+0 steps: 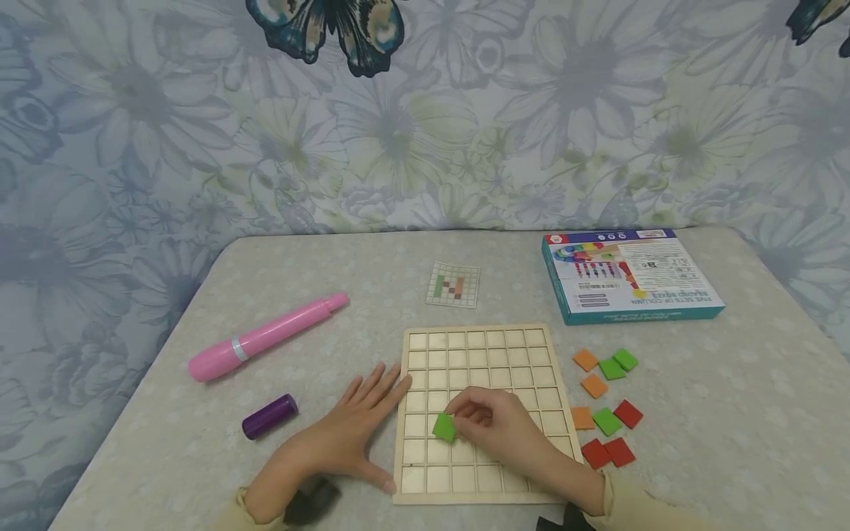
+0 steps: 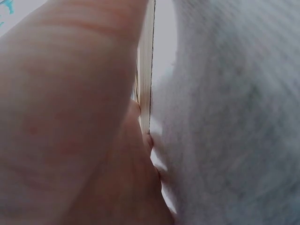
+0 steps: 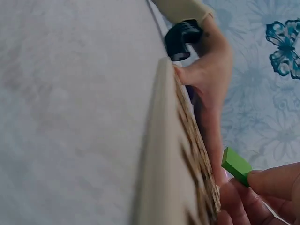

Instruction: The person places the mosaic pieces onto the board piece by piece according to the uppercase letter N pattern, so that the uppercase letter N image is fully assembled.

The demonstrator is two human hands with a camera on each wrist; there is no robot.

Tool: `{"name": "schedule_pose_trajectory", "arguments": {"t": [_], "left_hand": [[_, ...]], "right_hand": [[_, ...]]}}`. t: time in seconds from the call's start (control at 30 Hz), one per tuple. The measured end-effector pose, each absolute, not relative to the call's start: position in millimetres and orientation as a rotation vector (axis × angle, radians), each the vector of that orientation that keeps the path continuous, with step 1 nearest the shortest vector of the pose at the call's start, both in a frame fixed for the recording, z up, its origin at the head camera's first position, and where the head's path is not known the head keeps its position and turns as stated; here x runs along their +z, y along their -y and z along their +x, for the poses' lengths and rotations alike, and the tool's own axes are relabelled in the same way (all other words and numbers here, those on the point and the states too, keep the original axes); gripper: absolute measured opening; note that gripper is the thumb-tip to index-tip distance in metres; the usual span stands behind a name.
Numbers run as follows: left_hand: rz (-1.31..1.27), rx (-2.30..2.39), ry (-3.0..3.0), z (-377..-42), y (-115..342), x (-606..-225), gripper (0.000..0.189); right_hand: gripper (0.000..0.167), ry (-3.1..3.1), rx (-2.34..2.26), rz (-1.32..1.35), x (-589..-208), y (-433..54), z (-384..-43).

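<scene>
Thumb and fingers of my right hand [image 1: 498, 428] pinch a green square tile [image 1: 444, 427] over the left part of a wooden grid board [image 1: 478, 498]. In the right wrist view the green tile [image 3: 236, 165] is held tilted, above the board's slotted surface. My left hand [image 1: 355, 431] is spread along the board's left side, fingertips and thumb at its edge. The left wrist view shows mostly that hand's skin and the board's edge [image 2: 146, 70]. No tiles show in the visible cells of the board.
Orange [image 1: 586, 360], green [image 1: 607, 421] and red tiles [image 1: 628, 414] lie right of the board. Beyond it are a pattern card [image 1: 452, 285] and a game box [image 1: 631, 280]. A pink pen-shaped object [image 1: 265, 335] and a purple cylinder [image 1: 269, 417] lie at left.
</scene>
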State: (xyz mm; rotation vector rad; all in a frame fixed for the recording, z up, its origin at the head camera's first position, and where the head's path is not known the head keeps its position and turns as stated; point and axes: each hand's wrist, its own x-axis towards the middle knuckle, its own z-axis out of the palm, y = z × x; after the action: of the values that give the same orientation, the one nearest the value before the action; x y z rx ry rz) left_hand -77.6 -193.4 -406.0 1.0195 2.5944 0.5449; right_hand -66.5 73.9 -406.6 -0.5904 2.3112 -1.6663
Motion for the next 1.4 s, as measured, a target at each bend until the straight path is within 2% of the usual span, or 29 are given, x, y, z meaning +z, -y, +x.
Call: {"name": "schedule_pose_trajectory", "arguments": {"t": [0.6,1.0,1.17,1.3,1.4], "left_hand": [[0.986,0.525,-2.597,-78.5,192.6,-405.7,0.132],[1.047,0.571,-2.604,-78.2,192.9,-407.6,0.130],[1.034,0.555,-2.593,-79.5,192.9,-409.5,0.130],[1.018,0.546,-2.579,-79.9,193.1,-410.2,0.131],[1.016,0.548,-2.579,-79.1,193.4,-409.6,0.131]], "right_hand": [[0.017,-2.494,-1.468,-0.860,-415.2,-62.9,-57.0],[0.016,-2.535,-1.407,-0.830,-411.9,-65.9,-58.2],[0.015,-2.603,-1.404,-0.830,-401.0,-96.5,-68.8],[0.015,-2.714,-1.409,-0.787,-393.2,-145.9,-75.1],[0.015,-2.793,-1.353,-0.650,-389.8,-186.6,-75.5]]}}
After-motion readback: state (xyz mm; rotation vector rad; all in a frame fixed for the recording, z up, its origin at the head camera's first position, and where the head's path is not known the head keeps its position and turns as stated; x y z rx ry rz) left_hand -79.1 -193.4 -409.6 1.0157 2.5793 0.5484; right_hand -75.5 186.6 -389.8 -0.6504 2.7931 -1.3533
